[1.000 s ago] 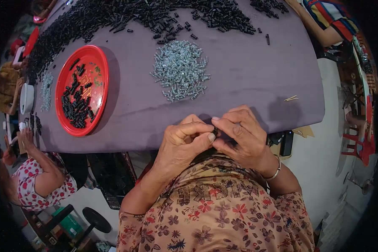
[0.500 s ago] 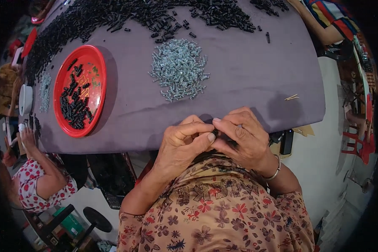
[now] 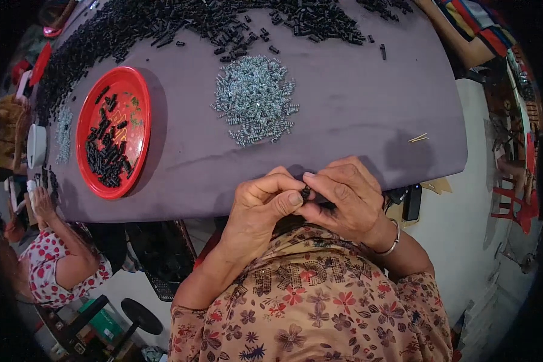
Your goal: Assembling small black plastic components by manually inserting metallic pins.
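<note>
Just past the table's front edge, my left hand (image 3: 260,204) pinches a small black plastic piece (image 3: 306,193) between thumb and fingers. My right hand (image 3: 349,196) closes on the same piece from the other side, thumb and forefinger at its ends. Fingertips cover most of it, so its full shape is hidden. Beyond my hands lies a heap of small silvery coil springs (image 3: 256,99) on the purple-grey cloth. To the left, a red plastic tray (image 3: 145,142) holds many short black plastic pieces (image 3: 108,163).
A large spread of black plastic pieces (image 3: 181,24) covers the table's far side. Two thin yellowish sticks (image 3: 418,138) lie at right. Another person's forearm (image 3: 452,39) rests at the far right corner; a co-worker in a spotted top (image 3: 48,259) sits left, near a white bowl (image 3: 37,146).
My fingers have shifted slightly left around the black piece, and more of it shows between the fingertips. The tray and heaps stay as they were.
</note>
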`<state>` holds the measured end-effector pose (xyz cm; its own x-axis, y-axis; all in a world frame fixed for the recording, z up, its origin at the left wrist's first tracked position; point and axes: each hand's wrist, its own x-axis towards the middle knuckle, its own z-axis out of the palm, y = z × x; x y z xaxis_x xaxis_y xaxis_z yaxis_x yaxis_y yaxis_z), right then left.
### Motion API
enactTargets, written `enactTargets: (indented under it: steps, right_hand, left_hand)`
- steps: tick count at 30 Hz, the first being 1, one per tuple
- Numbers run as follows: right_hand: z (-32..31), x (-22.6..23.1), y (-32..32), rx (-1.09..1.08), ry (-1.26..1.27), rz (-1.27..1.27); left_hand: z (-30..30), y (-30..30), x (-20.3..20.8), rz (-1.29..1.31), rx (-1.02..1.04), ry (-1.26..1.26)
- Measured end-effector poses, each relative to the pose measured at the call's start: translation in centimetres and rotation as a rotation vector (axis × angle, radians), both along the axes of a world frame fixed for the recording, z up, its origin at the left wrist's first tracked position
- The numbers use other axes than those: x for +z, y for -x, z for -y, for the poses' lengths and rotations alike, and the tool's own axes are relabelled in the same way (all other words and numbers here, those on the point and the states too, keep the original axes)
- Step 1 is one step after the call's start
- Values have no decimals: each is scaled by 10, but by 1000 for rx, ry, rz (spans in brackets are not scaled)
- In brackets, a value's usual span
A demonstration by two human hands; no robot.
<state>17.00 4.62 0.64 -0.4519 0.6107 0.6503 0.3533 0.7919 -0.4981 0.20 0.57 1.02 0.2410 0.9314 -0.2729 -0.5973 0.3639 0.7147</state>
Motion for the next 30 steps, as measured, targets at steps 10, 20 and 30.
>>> enactTargets:
  steps: [10, 20, 30]
  right_hand:
    - [3, 1, 2, -34, -13, 59]
    - [4, 18, 3, -44, 3, 119]
    - [7, 9, 4, -56, -68, 135]
  left_hand:
    - [2, -3, 1, 75, 52, 92]
    - [4, 2, -5, -67, 14, -31]
    - [6, 0, -5, -271, 64, -130]
